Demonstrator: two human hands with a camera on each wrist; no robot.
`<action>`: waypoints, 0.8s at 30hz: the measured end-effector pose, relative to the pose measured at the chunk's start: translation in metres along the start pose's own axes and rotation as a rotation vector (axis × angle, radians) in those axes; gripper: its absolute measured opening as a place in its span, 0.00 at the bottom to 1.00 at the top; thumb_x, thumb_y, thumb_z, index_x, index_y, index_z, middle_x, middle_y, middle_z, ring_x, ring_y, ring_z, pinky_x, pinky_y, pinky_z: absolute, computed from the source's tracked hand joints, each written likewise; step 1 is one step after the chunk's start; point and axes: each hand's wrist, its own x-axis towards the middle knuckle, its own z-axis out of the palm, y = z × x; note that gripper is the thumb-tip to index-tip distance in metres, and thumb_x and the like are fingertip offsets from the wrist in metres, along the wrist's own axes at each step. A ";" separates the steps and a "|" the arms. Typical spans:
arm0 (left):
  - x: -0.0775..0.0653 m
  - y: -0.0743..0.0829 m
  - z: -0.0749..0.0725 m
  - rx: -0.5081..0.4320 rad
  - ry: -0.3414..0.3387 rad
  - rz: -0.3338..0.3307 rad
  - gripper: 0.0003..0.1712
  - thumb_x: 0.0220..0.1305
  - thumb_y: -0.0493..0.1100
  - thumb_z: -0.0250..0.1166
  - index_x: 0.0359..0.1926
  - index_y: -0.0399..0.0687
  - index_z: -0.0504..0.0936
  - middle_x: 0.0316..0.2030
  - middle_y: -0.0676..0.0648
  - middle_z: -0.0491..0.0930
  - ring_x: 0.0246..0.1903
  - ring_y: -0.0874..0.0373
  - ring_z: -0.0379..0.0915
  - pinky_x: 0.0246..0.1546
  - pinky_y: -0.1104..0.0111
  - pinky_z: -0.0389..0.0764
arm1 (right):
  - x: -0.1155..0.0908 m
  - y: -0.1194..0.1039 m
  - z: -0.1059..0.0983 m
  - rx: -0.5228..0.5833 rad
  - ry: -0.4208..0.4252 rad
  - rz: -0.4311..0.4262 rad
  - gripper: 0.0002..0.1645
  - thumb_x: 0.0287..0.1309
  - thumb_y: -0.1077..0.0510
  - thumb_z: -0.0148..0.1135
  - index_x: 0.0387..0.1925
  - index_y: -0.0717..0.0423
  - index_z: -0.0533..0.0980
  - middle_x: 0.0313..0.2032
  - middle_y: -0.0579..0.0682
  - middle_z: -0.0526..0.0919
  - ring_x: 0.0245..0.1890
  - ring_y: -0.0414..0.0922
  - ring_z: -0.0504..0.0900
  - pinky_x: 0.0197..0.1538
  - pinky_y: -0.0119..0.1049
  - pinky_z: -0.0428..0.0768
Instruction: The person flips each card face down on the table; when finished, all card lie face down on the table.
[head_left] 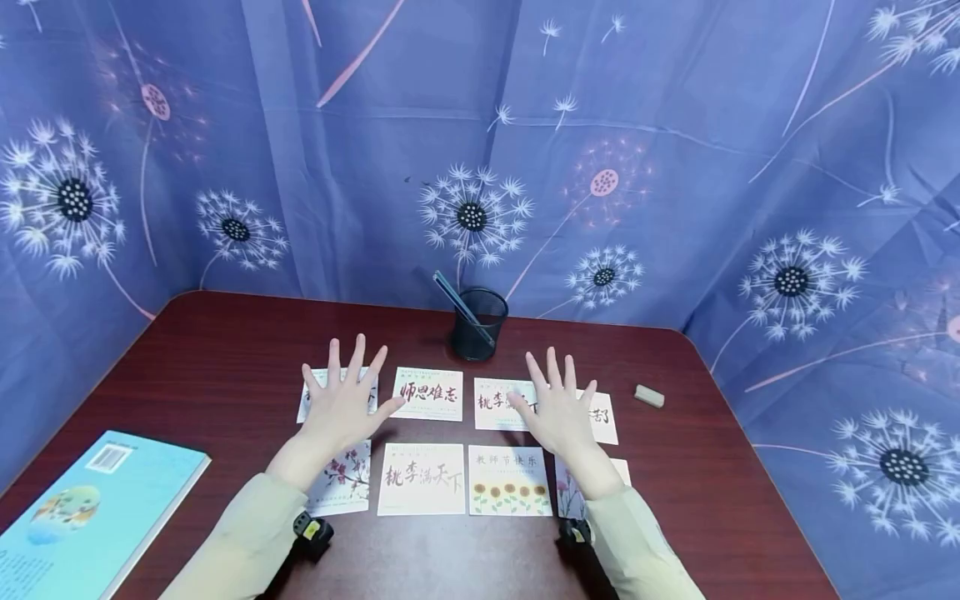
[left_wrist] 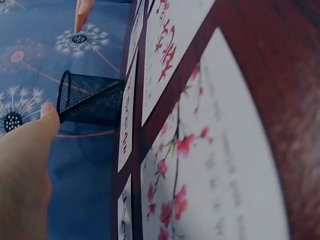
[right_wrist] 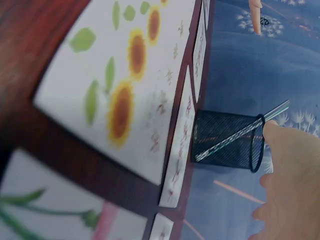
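Observation:
Both hands are held over two rows of cards with fingers spread, and neither holds anything. My left hand (head_left: 341, 408) hovers over the left end, partly hiding a card in the back row and near a plum-blossom card (head_left: 347, 482). Above the right end is my right hand (head_left: 558, 415), covering parts of two back-row cards. Between the hands lie a back-row card with dark red lettering (head_left: 429, 393), a front card with lettering (head_left: 422, 479) and a sunflower card (head_left: 510, 487). The right forearm partly hides a pink-flower card (head_left: 570, 492).
A black mesh pen cup (head_left: 474, 342) holding a pen (head_left: 459, 300) stands at the table's back. An eraser (head_left: 649, 396) lies right of the cards. On the left is a light blue book (head_left: 97, 517). A blue dandelion curtain (head_left: 390, 208) surrounds the dark red table (head_left: 225, 358).

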 end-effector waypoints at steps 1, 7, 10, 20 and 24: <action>0.000 -0.001 -0.001 -0.003 0.001 -0.001 0.51 0.62 0.71 0.55 0.77 0.54 0.50 0.77 0.38 0.38 0.74 0.30 0.25 0.61 0.23 0.34 | 0.001 -0.003 -0.001 0.001 -0.003 -0.003 0.46 0.66 0.31 0.48 0.77 0.45 0.50 0.77 0.59 0.42 0.76 0.63 0.36 0.65 0.79 0.40; 0.002 -0.011 -0.011 -0.002 -0.003 -0.034 0.50 0.64 0.71 0.53 0.77 0.53 0.50 0.77 0.36 0.41 0.74 0.30 0.30 0.63 0.24 0.37 | 0.010 -0.022 -0.009 0.013 0.009 -0.050 0.46 0.66 0.31 0.49 0.76 0.47 0.52 0.77 0.58 0.46 0.77 0.62 0.41 0.66 0.78 0.44; 0.003 -0.017 -0.018 -0.029 -0.008 -0.059 0.49 0.65 0.70 0.53 0.77 0.50 0.50 0.76 0.35 0.44 0.74 0.30 0.34 0.64 0.26 0.41 | 0.017 -0.034 -0.013 0.039 0.052 -0.094 0.46 0.64 0.34 0.54 0.75 0.52 0.56 0.75 0.59 0.54 0.75 0.61 0.51 0.67 0.74 0.53; 0.003 -0.045 -0.037 -0.237 0.034 -0.153 0.39 0.70 0.52 0.58 0.71 0.32 0.59 0.66 0.27 0.62 0.65 0.29 0.59 0.60 0.36 0.67 | 0.039 -0.080 -0.013 0.295 0.104 -0.226 0.37 0.55 0.57 0.69 0.65 0.64 0.67 0.62 0.61 0.74 0.62 0.58 0.74 0.64 0.53 0.73; 0.002 -0.060 -0.041 -0.405 0.009 -0.206 0.35 0.70 0.47 0.57 0.69 0.29 0.60 0.62 0.26 0.68 0.60 0.32 0.68 0.57 0.42 0.74 | 0.048 -0.097 -0.004 0.504 0.038 -0.188 0.35 0.51 0.62 0.70 0.61 0.64 0.70 0.58 0.59 0.77 0.57 0.56 0.78 0.60 0.50 0.77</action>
